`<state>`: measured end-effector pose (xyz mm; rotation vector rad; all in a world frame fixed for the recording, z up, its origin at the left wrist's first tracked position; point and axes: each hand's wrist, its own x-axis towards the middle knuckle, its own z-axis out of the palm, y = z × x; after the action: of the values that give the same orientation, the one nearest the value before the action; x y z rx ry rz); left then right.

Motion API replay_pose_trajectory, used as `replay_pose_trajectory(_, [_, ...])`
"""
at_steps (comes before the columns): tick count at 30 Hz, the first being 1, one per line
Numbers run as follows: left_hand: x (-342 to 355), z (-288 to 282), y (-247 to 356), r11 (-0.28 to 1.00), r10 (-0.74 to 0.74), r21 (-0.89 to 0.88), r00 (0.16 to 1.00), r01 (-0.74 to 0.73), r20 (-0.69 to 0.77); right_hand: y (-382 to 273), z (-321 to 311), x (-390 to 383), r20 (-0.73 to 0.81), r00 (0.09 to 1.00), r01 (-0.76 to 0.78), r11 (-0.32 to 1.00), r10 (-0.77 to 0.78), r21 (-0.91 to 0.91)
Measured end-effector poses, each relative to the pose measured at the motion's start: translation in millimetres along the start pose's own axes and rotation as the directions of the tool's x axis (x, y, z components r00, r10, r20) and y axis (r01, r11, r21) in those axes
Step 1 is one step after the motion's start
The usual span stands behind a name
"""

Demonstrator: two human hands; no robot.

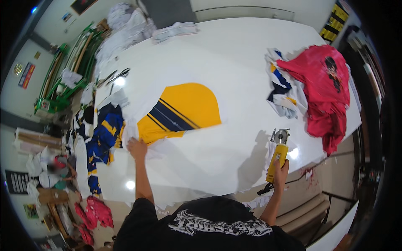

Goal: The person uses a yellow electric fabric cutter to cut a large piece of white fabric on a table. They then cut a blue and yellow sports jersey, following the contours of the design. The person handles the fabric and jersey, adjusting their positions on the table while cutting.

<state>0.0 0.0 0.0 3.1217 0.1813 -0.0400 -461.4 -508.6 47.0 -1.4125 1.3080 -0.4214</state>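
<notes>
My left hand (137, 146) pinches the lower-left corner of a yellow fabric piece (194, 104) with navy stripes, which lies on white material. My right hand (278, 170) grips a yellow electric round-blade cutter (277, 159), raised near the table's right front edge, its metal head pointing away from me and a black cord at its lower end. Left of my left hand lies a heap of navy, yellow and white cloth pieces (104, 138). Beyond that, scissors (121, 72) rest on the table.
The white table (251, 46) carries red garments (322, 96) and mixed scraps (279, 83) at right and folded white cloth (176, 31) at the back. Green roll machinery (56, 83) stands at left; another person (54, 167), lower, is beside more cloth. A bench (305, 209) sits below right.
</notes>
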Motion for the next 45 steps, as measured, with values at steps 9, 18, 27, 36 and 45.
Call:
replay_pose_trajectory(9, [-175.6,18.8,76.0,0.812,0.546,-0.233,0.837,-0.536,-0.025,-65.5,84.1,26.9,0.227,0.969,0.088,0.995,-0.094,0.038])
replay_pose_trajectory(18, [-236.5,-48.8,9.6,0.822,0.551,-0.358,0.776,-0.442,0.307,-38.3,108.8,62.3,0.248,0.954,0.205,0.971,-0.169,-0.127])
replay_pose_trajectory(27, [45.2,3.8,153.0,0.925,0.290,-0.236,0.955,-0.297,-0.065,-82.9,106.1,41.7,0.230,0.971,0.107,0.984,-0.072,-0.145])
replay_pose_trajectory(36, [14.4,26.1,223.8,0.909,0.361,-0.181,0.926,-0.375,-0.108,-62.8,80.3,35.8,0.175,0.983,0.083,0.976,-0.048,-0.202])
replay_pose_trajectory(45, [-26.0,17.4,348.6,0.796,0.578,-0.208,0.816,-0.568,-0.017,-63.8,76.6,8.5,0.230,0.972,0.102,0.977,-0.058,-0.187])
